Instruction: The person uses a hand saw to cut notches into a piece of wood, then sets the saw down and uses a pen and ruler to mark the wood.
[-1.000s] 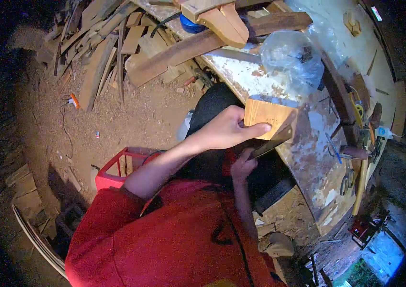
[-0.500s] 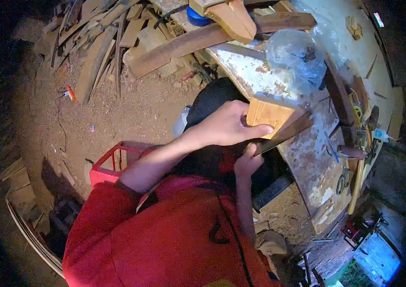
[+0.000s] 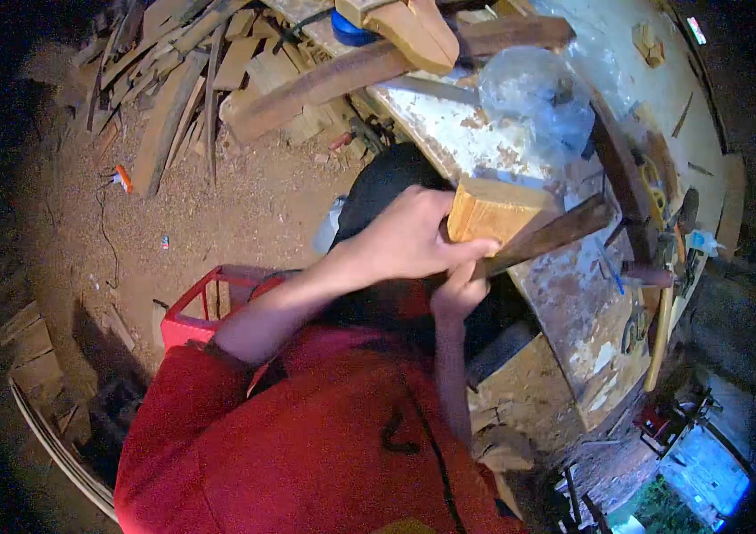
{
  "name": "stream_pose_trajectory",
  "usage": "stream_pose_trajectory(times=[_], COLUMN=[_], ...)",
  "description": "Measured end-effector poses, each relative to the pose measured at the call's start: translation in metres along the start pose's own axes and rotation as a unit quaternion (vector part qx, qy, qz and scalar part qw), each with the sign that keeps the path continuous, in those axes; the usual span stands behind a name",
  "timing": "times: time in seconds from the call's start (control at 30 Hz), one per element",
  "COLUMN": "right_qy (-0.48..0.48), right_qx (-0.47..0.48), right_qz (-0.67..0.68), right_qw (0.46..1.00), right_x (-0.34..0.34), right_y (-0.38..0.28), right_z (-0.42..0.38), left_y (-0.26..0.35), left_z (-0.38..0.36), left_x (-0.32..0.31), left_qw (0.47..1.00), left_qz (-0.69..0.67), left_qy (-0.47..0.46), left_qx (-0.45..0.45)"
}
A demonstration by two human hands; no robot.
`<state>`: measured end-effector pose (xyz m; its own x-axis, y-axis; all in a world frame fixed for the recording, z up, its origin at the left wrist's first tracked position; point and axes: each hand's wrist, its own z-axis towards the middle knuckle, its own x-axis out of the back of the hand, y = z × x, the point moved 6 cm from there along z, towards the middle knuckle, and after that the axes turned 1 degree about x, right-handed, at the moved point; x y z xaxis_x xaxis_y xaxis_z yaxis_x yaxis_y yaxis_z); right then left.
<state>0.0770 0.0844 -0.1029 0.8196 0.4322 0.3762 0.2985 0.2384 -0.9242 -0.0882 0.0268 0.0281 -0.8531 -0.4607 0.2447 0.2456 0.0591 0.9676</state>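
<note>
My left hand (image 3: 409,236) grips a pale, angular wooden block (image 3: 498,214) from its left side, the thumb lying along its lower edge. The block is held up over the edge of the workbench (image 3: 565,303). My right hand (image 3: 461,292) is just below it, fingers wrapped round the near end of a long, dark, flat bar that looks like a file (image 3: 556,233). The bar slants up to the right, passing close along the block's lower right side. My right fingers are right beside my left thumb.
A clear plastic bag (image 3: 534,102) and a long curved wooden piece (image 3: 325,84) lie on the bench. Hand tools, among them pliers (image 3: 634,334) and a wooden handle (image 3: 660,343), line its right side. Scrap wood (image 3: 173,80) is piled on the floor; a red frame (image 3: 204,307) stands left.
The dark bar has slid forward and to the right past the block, its far end now higher. My right hand has come up closer to my left thumb. The view has shifted slightly.
</note>
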Motion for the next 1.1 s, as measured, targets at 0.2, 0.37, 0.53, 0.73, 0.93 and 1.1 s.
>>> stream_pose_trajectory(times=[0.2, 0.37, 0.53, 0.73, 0.93, 1.1], right_qy=[0.133, -0.003, 0.043, 0.04, -0.005, -0.042], right_qx=[0.013, -0.004, 0.074, 0.042, -0.005, -0.046], right_qz=[0.076, -0.007, -0.032, -0.002, -0.103, -0.102], right_qw=[0.988, 1.0, 0.996, 0.998, 0.995, 0.993], right_x=[-0.013, 0.002, -0.004, -0.006, -0.002, -0.005], right_y=[0.011, 0.007, -0.006, -0.006, 0.026, 0.038], right_z=[-0.013, 0.001, 0.002, -0.01, -0.02, -0.02], left_y=[0.0, -0.008, -0.005, -0.011, -0.028, -0.037], left_z=[0.007, 0.004, 0.005, 0.0, 0.006, 0.011], left_x=[0.002, -0.005, -0.002, -0.004, -0.008, 0.001], left_qw=[0.999, 1.0, 0.999, 0.996, 0.978, 0.977], left_qz=[-0.004, 0.021, 0.021, -0.059, -0.165, -0.131], left_qy=[-0.02, -0.015, -0.033, -0.062, -0.067, -0.054], left_qx=[0.027, -0.003, 0.025, 0.036, 0.113, 0.158])
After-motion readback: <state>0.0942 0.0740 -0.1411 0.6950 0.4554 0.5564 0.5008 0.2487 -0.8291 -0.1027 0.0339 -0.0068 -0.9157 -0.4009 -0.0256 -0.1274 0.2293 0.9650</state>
